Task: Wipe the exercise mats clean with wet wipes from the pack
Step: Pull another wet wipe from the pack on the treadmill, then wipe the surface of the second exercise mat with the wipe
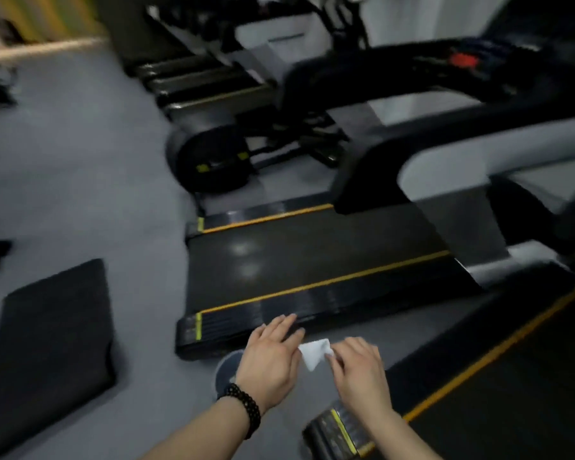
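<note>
Head view, blurred by motion: the right hand (359, 370) has its fingers curled, pinching the right edge of a small white wet wipe (314, 353), a thin, soft sheet folded into a rough triangle that points downward. That wipe hangs in the gap between both hands, touching the right fingertips and lying just beside the left thumb side; whether the left hand (271, 356) actually grips it cannot be told, since its fingers lie fairly straight and slightly spread, reaching forward over the near edge of a treadmill. A dark beaded bracelet (244, 405) circles the left wrist. Beyond the fingers, the treadmill deck (296, 260) is flat, black and faintly glossy, with ribbed side rails edged in orange-yellow lines. A second treadmill's corner (336, 429) sits below the right forearm. On the smooth grey floor (80, 161) to the left, well apart from the hands, lies a black exercise mat (54, 330), thick, matte and rectangular with rounded edges. Further machines stand behind, dark and curved
</note>
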